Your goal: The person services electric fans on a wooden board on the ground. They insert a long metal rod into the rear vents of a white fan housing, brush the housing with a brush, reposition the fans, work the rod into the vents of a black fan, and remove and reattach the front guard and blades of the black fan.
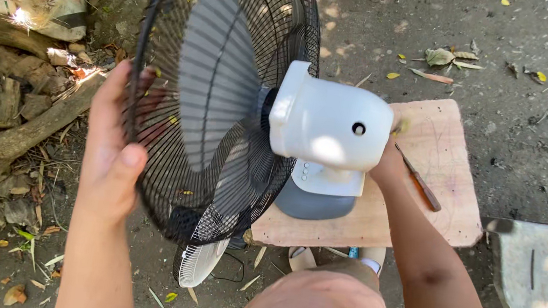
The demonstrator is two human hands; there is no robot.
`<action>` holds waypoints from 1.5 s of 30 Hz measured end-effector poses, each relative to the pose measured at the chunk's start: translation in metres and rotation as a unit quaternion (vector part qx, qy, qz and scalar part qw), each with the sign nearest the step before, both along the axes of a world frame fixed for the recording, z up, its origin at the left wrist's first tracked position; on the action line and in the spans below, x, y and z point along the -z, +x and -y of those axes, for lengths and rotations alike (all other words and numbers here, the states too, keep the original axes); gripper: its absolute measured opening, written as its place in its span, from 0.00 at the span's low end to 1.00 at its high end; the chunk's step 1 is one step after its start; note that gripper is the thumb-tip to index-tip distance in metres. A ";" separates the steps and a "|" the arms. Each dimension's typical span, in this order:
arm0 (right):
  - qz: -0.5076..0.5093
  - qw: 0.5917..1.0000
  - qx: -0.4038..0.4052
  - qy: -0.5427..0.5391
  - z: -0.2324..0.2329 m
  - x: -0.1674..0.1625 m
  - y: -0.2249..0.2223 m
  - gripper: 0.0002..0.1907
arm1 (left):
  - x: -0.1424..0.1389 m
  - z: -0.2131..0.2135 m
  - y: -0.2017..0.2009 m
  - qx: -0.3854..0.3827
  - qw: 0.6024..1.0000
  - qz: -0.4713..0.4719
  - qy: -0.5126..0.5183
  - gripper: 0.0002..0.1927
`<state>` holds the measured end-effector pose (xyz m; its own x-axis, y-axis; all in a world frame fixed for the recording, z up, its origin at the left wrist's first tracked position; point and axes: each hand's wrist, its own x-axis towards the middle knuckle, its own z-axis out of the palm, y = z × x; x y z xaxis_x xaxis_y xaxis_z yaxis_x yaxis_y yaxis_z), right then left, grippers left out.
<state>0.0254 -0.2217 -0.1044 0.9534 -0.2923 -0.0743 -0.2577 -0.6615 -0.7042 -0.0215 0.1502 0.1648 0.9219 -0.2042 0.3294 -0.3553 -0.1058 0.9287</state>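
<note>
An electric fan stands on a wooden board [435, 217], seen from behind and above. Its black wire cage [216, 167] encloses pale grey blades [217, 76]. A white motor housing [327, 122] sticks out of the back, above a grey and white base [318, 195]. My left hand [112, 147] grips the cage's left rim, thumb on the near side. My right hand [389, 163] is pressed against the far right end of the motor housing and is mostly hidden behind it.
A screwdriver with a brown handle [420, 182] lies on the board next to my right wrist. A second small white fan [199, 264] lies on the dirt below the cage. Logs and debris [17, 120] pile up at left. A grey slab [546, 282] sits at right.
</note>
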 end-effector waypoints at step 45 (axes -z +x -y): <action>0.383 0.845 -0.240 0.285 0.065 -0.236 -0.018 0.14 | -0.005 0.085 -0.071 -0.181 0.938 0.281 -0.092 0.33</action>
<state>0.0078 -0.2871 0.1311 0.7846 0.0170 0.6198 0.6196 -0.0580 -0.7827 -0.0920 0.0656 0.1696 0.5895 0.1968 0.7835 -0.7663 -0.1706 0.6194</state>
